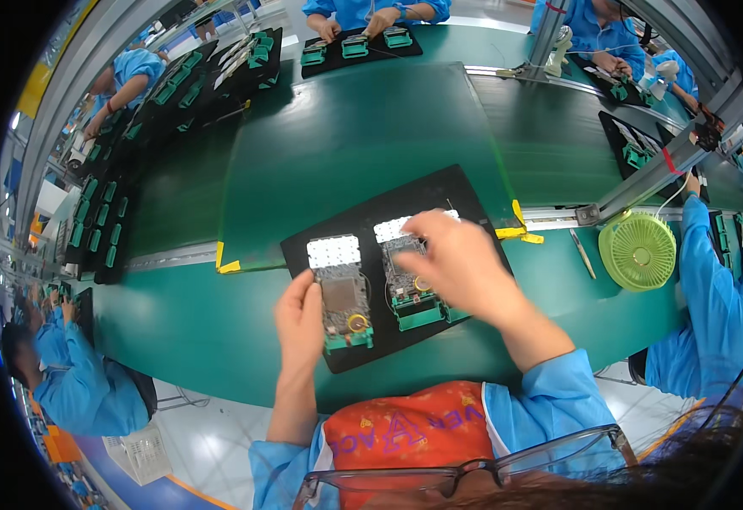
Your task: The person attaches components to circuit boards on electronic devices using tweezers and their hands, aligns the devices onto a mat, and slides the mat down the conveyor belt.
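Observation:
My left hand (299, 319) grips the left edge of a circuit board (342, 293) with a white dotted panel at its top, a grey square, a yellow ring and a green holder at its lower end. A second, similar board (404, 268) lies just to its right. Over that board hovers my right hand (456, 259), slightly blurred, thumb and forefinger apart with nothing visible between them. It covers part of the board and most of a third green holder (455, 313). All of these rest on a tilted black mat (303, 251).
A green fan (638, 252) and a pen-like tool (582, 253) lie to the right. Beyond the mat runs a green belt (346, 127) with yellow corner tape (229, 267). Black trays (99, 223) of green parts stand left. A metal post (652, 183) rises right; co-workers sit around.

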Action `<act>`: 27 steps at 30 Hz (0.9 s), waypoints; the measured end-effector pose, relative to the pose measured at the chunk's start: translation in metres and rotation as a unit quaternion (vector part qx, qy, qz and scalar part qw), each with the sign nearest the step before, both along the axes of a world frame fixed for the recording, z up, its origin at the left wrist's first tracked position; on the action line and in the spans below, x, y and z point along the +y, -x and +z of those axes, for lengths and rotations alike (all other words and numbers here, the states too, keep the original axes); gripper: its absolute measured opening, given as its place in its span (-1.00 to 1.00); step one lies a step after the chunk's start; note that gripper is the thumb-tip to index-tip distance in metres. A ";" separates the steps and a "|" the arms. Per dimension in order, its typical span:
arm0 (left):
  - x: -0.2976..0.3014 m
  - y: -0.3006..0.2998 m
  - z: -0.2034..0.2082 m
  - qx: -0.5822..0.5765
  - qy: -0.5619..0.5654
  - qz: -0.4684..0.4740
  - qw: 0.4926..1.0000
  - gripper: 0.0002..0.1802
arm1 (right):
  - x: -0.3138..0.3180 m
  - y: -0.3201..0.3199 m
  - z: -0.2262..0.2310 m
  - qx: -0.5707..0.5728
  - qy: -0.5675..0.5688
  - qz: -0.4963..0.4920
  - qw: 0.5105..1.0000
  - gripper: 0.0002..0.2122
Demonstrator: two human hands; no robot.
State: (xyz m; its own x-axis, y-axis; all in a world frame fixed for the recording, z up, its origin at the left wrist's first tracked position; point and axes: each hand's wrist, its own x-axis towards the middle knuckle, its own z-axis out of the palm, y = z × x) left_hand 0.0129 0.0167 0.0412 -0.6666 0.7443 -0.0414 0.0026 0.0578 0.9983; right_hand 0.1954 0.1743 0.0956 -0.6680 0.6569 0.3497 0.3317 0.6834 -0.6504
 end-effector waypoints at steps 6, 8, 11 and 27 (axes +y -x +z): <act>-0.003 0.027 -0.018 0.143 0.083 0.032 0.986 -0.25 | 0.078 -0.031 -0.028 -0.297 -0.032 -0.231 0.926 -0.76; -0.001 0.014 -0.006 0.200 0.012 0.020 0.979 -0.24 | 0.095 -0.039 -0.048 -0.315 -0.019 -0.218 0.924 -0.75; 0.000 -0.020 0.017 0.013 0.009 -0.141 0.990 -0.23 | 0.096 -0.035 -0.053 -0.331 -0.007 -0.193 0.923 -0.74; -0.013 0.004 -0.041 -0.098 0.058 -0.037 0.993 -0.27 | 0.004 0.021 -0.051 -0.254 0.077 0.012 0.964 -0.37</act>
State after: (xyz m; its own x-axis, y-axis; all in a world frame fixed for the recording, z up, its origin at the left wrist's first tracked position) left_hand 0.0090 0.0041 0.0004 -0.5814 0.7733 -0.2530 -0.1832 0.1785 0.9667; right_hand 0.1745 0.1781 0.0451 -0.7426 0.6575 -0.1275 0.6201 0.6030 -0.5020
